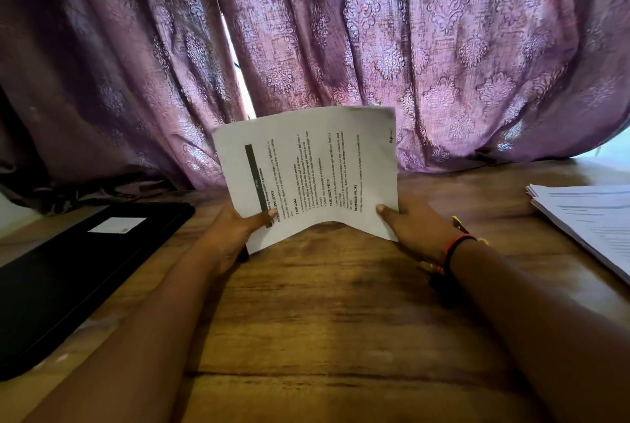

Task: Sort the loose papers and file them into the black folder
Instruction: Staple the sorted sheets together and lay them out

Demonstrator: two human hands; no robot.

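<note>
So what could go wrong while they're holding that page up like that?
The sheet is pinched only at its lower corners by the left hand and right hand and bows in the middle, so it might crease or flop over. The black folder lies closed on the left; opening it probably needs a hand freed, leaving the sheet in one weak grip.

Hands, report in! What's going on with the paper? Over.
Left hand and right hand both pinching one printed sheet, held up over the table. Black folder shut, at left. Paper stack waiting at right. Nothing in the way.
</note>
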